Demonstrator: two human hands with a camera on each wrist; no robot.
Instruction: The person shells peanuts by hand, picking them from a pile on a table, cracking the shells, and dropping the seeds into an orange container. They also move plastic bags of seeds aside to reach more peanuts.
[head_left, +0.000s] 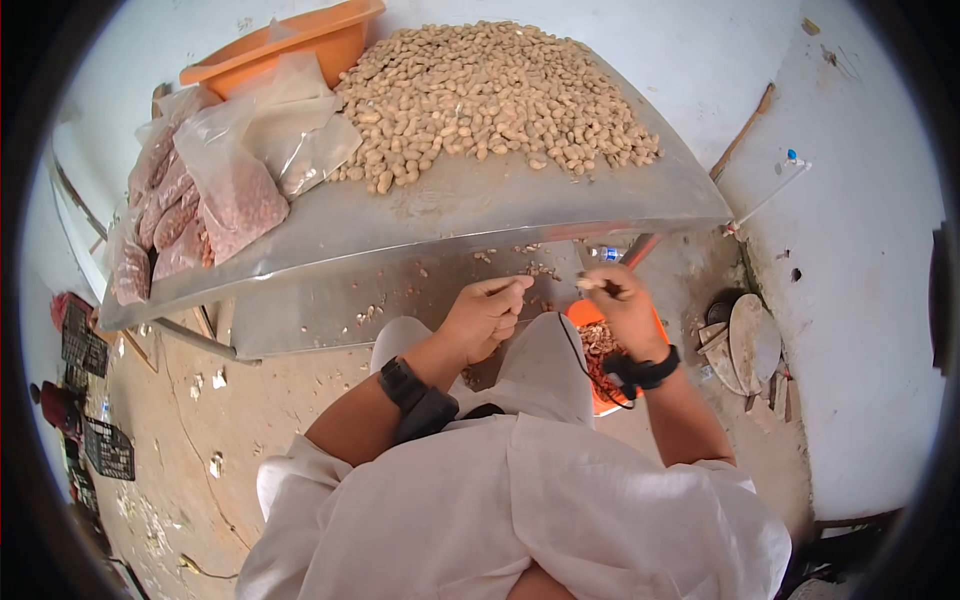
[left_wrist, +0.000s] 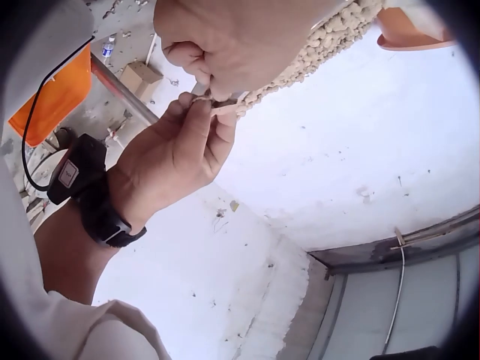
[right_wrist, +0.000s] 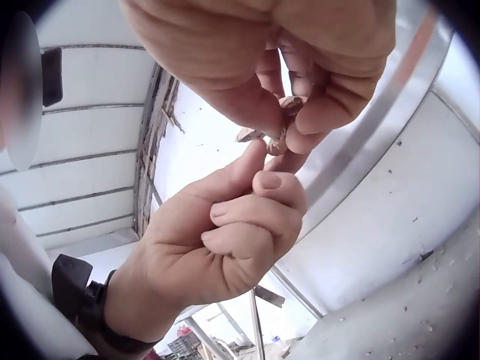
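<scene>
In the head view, my left hand (head_left: 490,315) is in front of my lap, fingers curled and thumb against the forefinger. To its right, my right hand (head_left: 625,300) pinches a pale piece of peanut shell (head_left: 587,283) over an orange tub (head_left: 660,318) of reddish peanuts. The wrist views show both hands together. There the right hand (right_wrist: 262,67) grips a cracked peanut (right_wrist: 277,144) between thumb and fingers. Against its lower end, the thumb and forefinger of the left hand (right_wrist: 232,240) pinch, the other fingers folded in. The fingers partly cover the peanut.
A metal table (head_left: 440,215) stands ahead, bearing a heap of unshelled peanuts (head_left: 490,95), plastic bags of shelled peanuts (head_left: 240,200) and an orange basin (head_left: 290,45). Shell bits litter the lower shelf and floor. Black crates (head_left: 108,448) lie at left, round boards (head_left: 752,345) at right.
</scene>
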